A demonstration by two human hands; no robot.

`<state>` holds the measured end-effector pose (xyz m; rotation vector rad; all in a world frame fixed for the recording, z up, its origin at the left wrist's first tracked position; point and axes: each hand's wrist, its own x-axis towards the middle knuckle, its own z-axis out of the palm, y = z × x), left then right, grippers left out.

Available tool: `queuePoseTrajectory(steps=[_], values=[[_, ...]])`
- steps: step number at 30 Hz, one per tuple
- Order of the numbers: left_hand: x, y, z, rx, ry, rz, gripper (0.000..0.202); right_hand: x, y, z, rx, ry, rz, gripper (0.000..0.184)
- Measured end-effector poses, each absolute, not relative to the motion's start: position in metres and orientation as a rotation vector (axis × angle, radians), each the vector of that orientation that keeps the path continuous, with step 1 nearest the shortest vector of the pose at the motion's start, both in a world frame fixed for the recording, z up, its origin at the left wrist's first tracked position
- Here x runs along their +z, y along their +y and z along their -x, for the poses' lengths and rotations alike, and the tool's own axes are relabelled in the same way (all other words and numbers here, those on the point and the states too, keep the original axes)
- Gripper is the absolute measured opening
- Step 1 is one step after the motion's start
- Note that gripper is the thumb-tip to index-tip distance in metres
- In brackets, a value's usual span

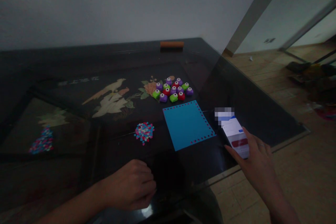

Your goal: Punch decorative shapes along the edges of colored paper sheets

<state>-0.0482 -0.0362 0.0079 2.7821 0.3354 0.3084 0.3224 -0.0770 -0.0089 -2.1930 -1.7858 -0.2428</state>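
Note:
My right hand (pixel 258 159) grips a smartphone (pixel 237 138) by its near end, at the right side of the dark table; the screen is lit. My left hand (pixel 136 183) rests curled in a loose fist near the front edge, and its inner fingers are hidden from me. Between the two hands lies a flat blue paper square (pixel 187 124) with small punched marks along its top, right and part of its bottom edge. Beyond the paper stand several purple, green and red craft punches (pixel 173 90). Left of the paper is a heap of confetti (pixel 144 132).
A second pile of confetti (pixel 43 141) lies farther left on the glossy table (pixel 118 157), which bears a bird and flower picture. A brown cylinder (pixel 172 44) lies near the wall. The table's right edge drops to a wooden floor (pixel 296 171).

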Motion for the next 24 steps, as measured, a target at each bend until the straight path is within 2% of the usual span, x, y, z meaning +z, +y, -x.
queuePoseTrajectory(steps=[24], values=[[0.0061,-0.0352,0.0476,0.319,0.31,-2.8,0.018,-0.0113,-0.0734,-0.3232,-0.294,-1.787,2.175,0.098]])
